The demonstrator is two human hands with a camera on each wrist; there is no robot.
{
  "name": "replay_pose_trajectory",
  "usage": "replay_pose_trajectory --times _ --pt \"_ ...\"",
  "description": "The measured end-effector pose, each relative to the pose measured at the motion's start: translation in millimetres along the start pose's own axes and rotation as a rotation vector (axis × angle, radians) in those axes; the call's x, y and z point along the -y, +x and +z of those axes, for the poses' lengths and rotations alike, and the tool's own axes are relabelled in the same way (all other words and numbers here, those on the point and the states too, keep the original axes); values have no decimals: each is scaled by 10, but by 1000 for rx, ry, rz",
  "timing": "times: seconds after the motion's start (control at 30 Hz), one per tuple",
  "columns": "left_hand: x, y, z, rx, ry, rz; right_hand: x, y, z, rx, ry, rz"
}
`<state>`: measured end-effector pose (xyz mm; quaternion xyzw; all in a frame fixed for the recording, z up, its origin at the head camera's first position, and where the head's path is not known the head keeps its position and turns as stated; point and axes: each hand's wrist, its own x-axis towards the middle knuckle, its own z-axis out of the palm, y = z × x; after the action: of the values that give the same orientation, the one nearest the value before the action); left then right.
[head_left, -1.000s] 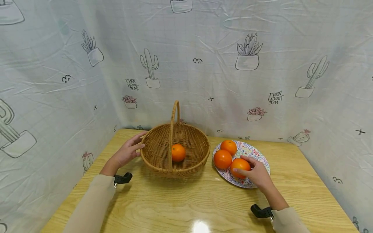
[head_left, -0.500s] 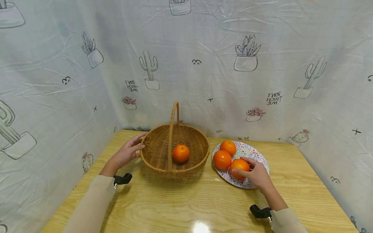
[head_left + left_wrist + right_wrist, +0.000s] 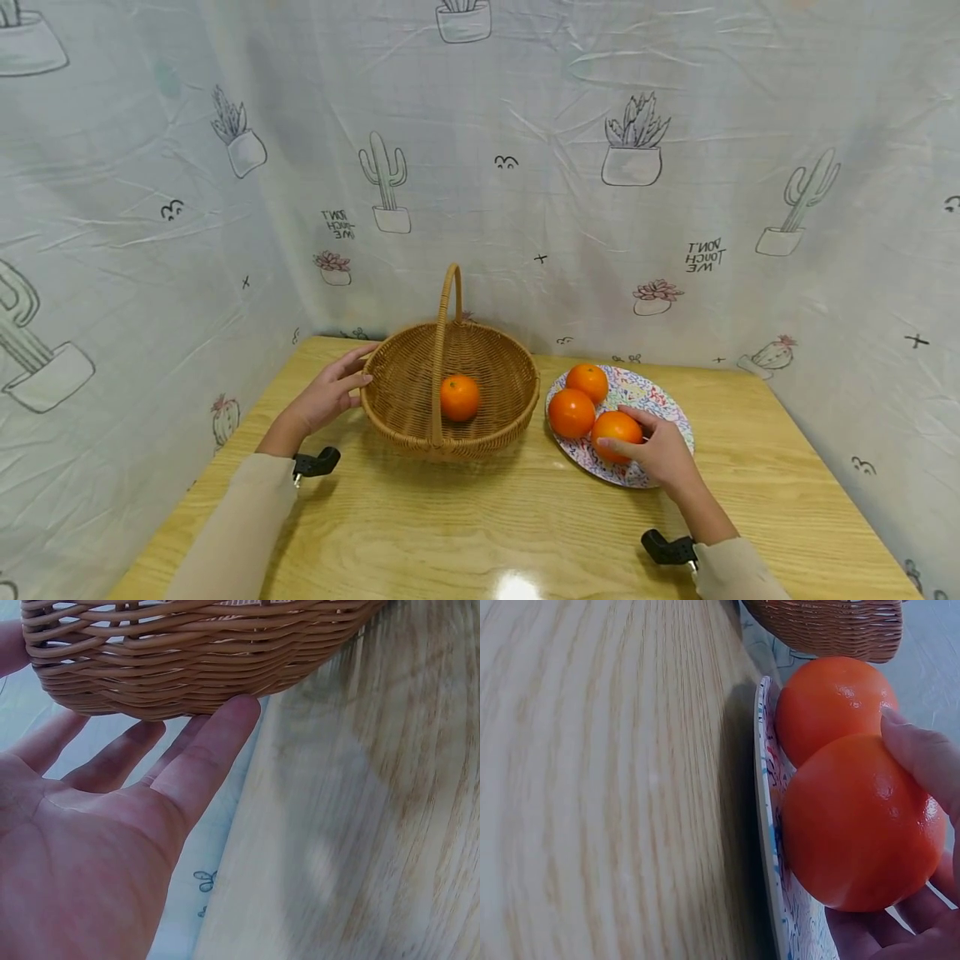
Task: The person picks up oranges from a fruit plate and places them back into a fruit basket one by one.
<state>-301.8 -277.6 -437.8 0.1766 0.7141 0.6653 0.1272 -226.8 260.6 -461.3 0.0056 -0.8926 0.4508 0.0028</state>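
Observation:
A brown wicker basket [image 3: 397, 375] with a tall arched handle stands at the back of the table, with one orange [image 3: 461, 398] lying inside it. My left hand [image 3: 330, 398] touches the basket's left side; in the left wrist view, its fairly straight fingers [image 3: 217, 742] rest against the lower woven wall. On the right, a round plate [image 3: 666, 406] with a multicoloured pattern bears three oranges. My right hand [image 3: 660, 450] holds the nearest orange [image 3: 862, 825] between thumb and fingers, low over the plate. Another orange [image 3: 832, 701] sits just beyond it in the right wrist view.
The left plate orange [image 3: 572, 413] and the back one [image 3: 587, 383] sit close together, left of the plate's middle. Light wooden table [image 3: 465, 533] extends in front of basket and plate. A cactus-printed cloth [image 3: 487, 208] hangs directly behind and along both sides.
Inside the basket, the orange rolls a little to the right and then back left. Both hands stay in the same places, and the right hand keeps its hold on the orange.

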Motion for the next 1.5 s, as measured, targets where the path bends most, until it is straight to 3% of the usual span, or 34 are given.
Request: replay_pose_trajectory --times 1.5 --pt "30 -1 -20 15 -2 14 15 -49 30 -1 9 46"
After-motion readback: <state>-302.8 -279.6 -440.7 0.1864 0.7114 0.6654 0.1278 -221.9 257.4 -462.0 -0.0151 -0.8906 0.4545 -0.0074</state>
